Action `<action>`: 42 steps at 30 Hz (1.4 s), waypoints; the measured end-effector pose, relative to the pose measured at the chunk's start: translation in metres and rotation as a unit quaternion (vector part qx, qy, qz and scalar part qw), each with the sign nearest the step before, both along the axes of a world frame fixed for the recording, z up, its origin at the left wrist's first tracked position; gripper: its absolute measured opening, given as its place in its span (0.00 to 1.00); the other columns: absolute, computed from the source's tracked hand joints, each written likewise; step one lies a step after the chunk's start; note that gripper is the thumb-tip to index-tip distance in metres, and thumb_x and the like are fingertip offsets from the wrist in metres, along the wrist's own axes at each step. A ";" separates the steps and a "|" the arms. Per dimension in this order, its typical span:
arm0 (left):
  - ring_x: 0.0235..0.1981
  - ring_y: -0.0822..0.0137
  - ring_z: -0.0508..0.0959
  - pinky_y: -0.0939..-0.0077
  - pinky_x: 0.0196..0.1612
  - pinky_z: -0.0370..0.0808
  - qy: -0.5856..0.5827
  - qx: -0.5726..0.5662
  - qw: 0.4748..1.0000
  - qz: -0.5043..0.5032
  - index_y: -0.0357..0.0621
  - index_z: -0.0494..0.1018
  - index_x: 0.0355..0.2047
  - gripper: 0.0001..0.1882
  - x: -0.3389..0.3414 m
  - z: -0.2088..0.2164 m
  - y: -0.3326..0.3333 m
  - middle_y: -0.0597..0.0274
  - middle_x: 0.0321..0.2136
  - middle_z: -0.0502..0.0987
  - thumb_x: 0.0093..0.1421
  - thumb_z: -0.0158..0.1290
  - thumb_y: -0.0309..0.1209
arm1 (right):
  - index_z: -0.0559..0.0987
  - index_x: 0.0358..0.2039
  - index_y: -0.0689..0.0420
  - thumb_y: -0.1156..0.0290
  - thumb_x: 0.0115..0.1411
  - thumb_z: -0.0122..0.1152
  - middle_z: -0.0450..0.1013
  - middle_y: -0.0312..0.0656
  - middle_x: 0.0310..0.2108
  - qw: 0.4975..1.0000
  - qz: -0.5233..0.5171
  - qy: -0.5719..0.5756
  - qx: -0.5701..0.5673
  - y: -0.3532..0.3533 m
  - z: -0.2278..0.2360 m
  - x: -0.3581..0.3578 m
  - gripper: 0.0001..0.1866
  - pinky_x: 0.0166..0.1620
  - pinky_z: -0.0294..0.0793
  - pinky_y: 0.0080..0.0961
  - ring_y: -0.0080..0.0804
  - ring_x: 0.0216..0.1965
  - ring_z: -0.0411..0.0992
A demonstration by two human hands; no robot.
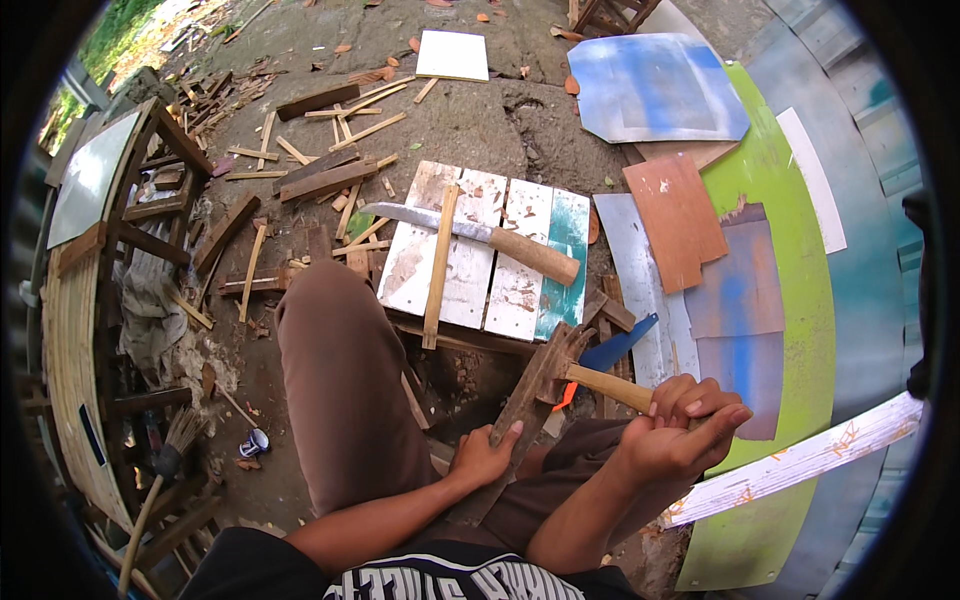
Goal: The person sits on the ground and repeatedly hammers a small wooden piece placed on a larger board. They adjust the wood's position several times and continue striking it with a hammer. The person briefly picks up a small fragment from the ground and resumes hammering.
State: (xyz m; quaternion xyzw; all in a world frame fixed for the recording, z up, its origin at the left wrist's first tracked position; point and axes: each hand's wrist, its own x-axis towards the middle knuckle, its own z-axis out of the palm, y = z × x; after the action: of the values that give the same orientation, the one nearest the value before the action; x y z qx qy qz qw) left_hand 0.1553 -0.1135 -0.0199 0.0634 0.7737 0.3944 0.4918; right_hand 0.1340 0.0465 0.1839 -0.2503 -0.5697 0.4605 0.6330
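Observation:
My left hand (pixel 483 456) is wrapped round a weathered brown wooden board (pixel 522 404), which slants up from my lap. A claw hammer's wooden handle (pixel 610 386) is gripped in my right hand (pixel 685 432). Its rusty head lies at the board's upper end; I cannot tell whether the claw is hooked on a nail there. Beyond my knees stands a low white and green plank stool (pixel 465 265). Across its top rest a long curved knife (pixel 520 250) with a wooden handle and a thin wooden strip (pixel 440 270).
A blue saw blade (pixel 620 343) shows beside the stool. Scrap wood (pixel 325 180) litters the ground at the far left. Painted sheets (pixel 660 90) and a brown panel (pixel 677 215) lie to the right, over a lime-green sheet (pixel 800 330). A wooden rack (pixel 150 215) stands left.

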 end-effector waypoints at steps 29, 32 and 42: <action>0.51 0.44 0.84 0.55 0.55 0.77 -0.008 0.091 0.995 0.026 0.33 0.79 0.48 0.41 -0.003 -0.012 -0.003 0.36 0.44 0.84 0.68 0.50 0.67 | 0.72 0.26 0.59 0.59 0.78 0.54 0.52 0.26 0.13 0.988 0.081 -0.104 -0.086 0.051 0.008 -0.038 0.23 0.17 0.47 0.20 0.13 0.13 0.49; 0.51 0.45 0.84 0.57 0.54 0.77 -0.045 0.113 0.992 0.012 0.33 0.78 0.50 0.41 -0.006 -0.009 -0.006 0.37 0.46 0.84 0.67 0.52 0.66 | 0.71 0.27 0.57 0.58 0.78 0.54 0.52 0.27 0.13 0.979 0.132 -0.115 -0.107 0.072 0.007 -0.024 0.22 0.19 0.50 0.20 0.14 0.13 0.49; 0.45 0.47 0.87 0.56 0.50 0.80 0.049 0.019 0.997 -0.051 0.33 0.81 0.50 0.36 -0.029 0.034 -0.001 0.38 0.41 0.86 0.63 0.62 0.59 | 0.73 0.29 0.53 0.56 0.78 0.52 0.51 0.27 0.14 0.956 0.175 0.100 -0.215 0.129 -0.012 0.045 0.20 0.21 0.53 0.21 0.16 0.14 0.48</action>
State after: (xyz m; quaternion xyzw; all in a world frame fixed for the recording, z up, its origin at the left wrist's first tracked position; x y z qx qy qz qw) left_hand 0.1259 -0.1147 0.0143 0.1310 0.7850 0.3798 0.4716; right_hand 0.1788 0.1752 0.1719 -0.2296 -0.4258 0.6985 0.5273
